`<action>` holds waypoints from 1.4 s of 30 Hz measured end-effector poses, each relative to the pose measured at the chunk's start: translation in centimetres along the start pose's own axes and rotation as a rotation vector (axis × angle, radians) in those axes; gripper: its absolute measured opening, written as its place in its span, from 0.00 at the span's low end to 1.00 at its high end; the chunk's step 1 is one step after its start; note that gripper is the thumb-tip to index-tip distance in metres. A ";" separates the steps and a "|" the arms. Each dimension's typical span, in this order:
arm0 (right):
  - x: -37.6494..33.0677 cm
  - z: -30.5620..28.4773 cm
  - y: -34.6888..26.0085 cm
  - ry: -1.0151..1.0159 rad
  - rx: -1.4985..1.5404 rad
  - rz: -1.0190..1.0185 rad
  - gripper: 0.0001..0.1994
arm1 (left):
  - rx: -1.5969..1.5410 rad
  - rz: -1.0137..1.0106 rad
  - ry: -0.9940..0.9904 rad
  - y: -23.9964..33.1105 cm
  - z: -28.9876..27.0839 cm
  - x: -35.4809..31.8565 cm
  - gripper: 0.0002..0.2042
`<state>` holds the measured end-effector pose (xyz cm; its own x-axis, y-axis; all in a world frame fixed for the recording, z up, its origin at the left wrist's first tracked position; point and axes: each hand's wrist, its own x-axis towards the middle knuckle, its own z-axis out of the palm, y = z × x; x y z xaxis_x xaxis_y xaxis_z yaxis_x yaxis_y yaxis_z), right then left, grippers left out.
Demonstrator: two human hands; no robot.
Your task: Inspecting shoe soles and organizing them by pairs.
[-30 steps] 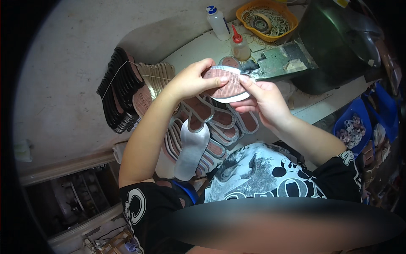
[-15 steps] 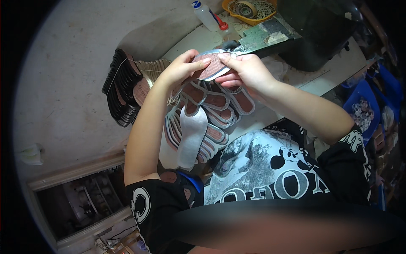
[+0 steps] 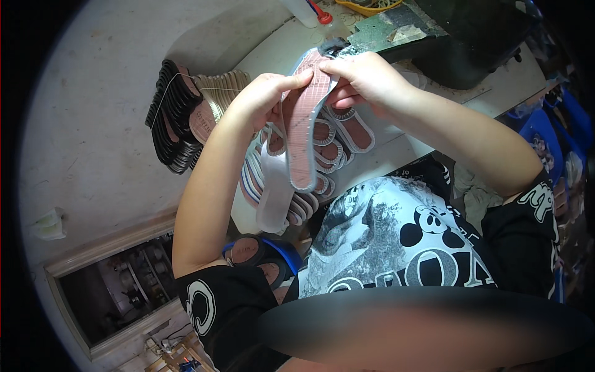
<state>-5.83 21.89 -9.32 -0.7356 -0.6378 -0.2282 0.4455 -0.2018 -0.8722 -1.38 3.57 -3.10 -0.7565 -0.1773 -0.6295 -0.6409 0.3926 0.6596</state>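
Note:
Between both hands I hold a shoe insole (image 3: 302, 130), its pinkish-brown face toward me and a pale grey-white edging around it. My left hand (image 3: 263, 99) pinches its left edge, thumb pressed on the face. On the opposite edge my right hand (image 3: 362, 77) grips near the upper end, thumb on top and fingers curled behind. Below the held piece lie several more edged insoles (image 3: 356, 133) on the white table (image 3: 396, 149). A smooth silvery-white insole (image 3: 273, 186) lies among them, partly covered by the held one.
Bundled black insoles (image 3: 170, 118) and cream ones (image 3: 223, 93) stand against the wall at left. A green machine plate (image 3: 396, 31), a red-capped bottle (image 3: 328, 23) and a yellow basket (image 3: 372, 7) are at the back. Blue bins (image 3: 542, 142) stand right; dark insoles (image 3: 254, 251) sit near my left sleeve.
The held insole has turned from lying foreshortened to hanging lengthwise toward me, showing its full face. Both hands stay on it near its upper end. The whole view has shifted slightly.

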 end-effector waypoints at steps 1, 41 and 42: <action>-0.1 -0.1 -0.1 0.001 -0.036 0.006 0.14 | -0.060 -0.015 -0.036 0.0 0.1 -0.1 0.25; -5.6 -1.8 -0.7 -0.227 0.097 0.129 0.15 | -0.163 0.151 0.215 0.6 0.1 0.9 0.21; -5.0 -1.1 -0.7 -0.215 0.084 0.091 0.15 | -0.210 0.140 0.165 0.2 -0.9 1.6 0.21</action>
<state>-2.99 26.05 -8.05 -0.5687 -0.7980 -0.1993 0.5526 -0.1912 -0.8112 -2.83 2.55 -3.59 -0.8390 -0.2861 -0.4628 -0.5291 0.2310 0.8165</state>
